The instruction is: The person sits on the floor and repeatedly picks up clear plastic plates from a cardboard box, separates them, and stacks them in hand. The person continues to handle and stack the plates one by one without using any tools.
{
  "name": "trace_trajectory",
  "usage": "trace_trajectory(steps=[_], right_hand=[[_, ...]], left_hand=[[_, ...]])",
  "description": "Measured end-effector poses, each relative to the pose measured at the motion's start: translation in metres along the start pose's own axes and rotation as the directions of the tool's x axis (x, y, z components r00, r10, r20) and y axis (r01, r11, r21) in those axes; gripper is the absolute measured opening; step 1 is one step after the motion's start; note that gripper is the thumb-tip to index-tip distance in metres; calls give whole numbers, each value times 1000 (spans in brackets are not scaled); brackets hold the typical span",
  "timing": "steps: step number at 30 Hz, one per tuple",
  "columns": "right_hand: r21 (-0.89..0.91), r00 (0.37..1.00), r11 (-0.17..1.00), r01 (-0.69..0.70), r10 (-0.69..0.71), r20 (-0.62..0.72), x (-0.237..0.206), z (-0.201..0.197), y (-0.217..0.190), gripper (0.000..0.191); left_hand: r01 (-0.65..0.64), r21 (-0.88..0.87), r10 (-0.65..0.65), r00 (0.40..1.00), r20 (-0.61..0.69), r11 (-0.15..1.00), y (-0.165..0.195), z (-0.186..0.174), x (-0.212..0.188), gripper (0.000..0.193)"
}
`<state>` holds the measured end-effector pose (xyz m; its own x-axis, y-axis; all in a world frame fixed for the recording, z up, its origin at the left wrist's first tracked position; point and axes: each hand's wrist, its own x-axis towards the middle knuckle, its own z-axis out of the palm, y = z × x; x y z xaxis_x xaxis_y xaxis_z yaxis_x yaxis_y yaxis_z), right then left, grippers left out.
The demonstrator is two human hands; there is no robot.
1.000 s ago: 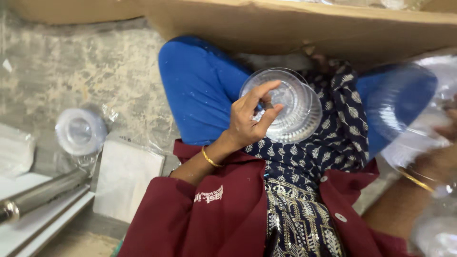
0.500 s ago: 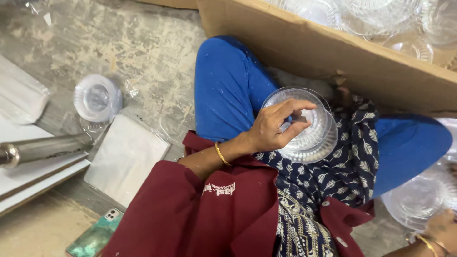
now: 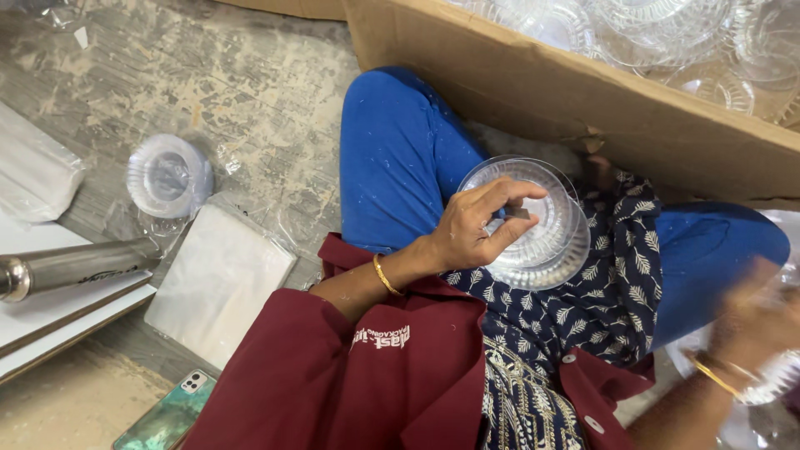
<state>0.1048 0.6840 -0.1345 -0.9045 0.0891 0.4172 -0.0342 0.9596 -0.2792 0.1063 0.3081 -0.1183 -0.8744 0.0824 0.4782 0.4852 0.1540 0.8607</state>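
My left hand (image 3: 471, 233) was clamped on a stack of clear plastic bowls (image 3: 533, 223), thumb and fingers pinching the rim, held over my lap above the patterned tunic (image 3: 583, 308). My right hand (image 3: 754, 325) was blurred at the lower right, touching another clear bowl (image 3: 771, 379); couldn't tell its grip. Cardboard box (image 3: 533, 79) of more bowls sat just beyond my knees. On the floor to the left: a wrapped bowl stack (image 3: 168, 177), a white packet (image 3: 218, 282), a metal tube (image 3: 75, 267), and a phone (image 3: 167, 417).
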Motion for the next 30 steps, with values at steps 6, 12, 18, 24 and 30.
trace_trajectory(steps=[6, 12, 18, 24, 30], right_hand=[[172, 773, 926, 335, -375, 512, 18, 103, -138, 78], [217, 842, 925, 310, -374, 388, 31, 116, -166, 83], [228, 917, 937, 265, -318, 242, 27, 103, -161, 71], [647, 953, 731, -214, 12, 302, 25, 93, -124, 29], [906, 935, 242, -347, 158, 316, 28, 76, -80, 26]], left_hand=[[34, 26, -34, 999, -1, 999, -4, -1, 4, 31], [85, 63, -83, 996, -34, 994, -8, -14, 19, 30], [110, 60, -108, 994, -32, 992, -8, -17, 19, 29], [198, 126, -191, 979, -65, 972, -8, -8, 23, 33], [246, 243, -239, 969, -57, 938, -13, 14, 33, 48]])
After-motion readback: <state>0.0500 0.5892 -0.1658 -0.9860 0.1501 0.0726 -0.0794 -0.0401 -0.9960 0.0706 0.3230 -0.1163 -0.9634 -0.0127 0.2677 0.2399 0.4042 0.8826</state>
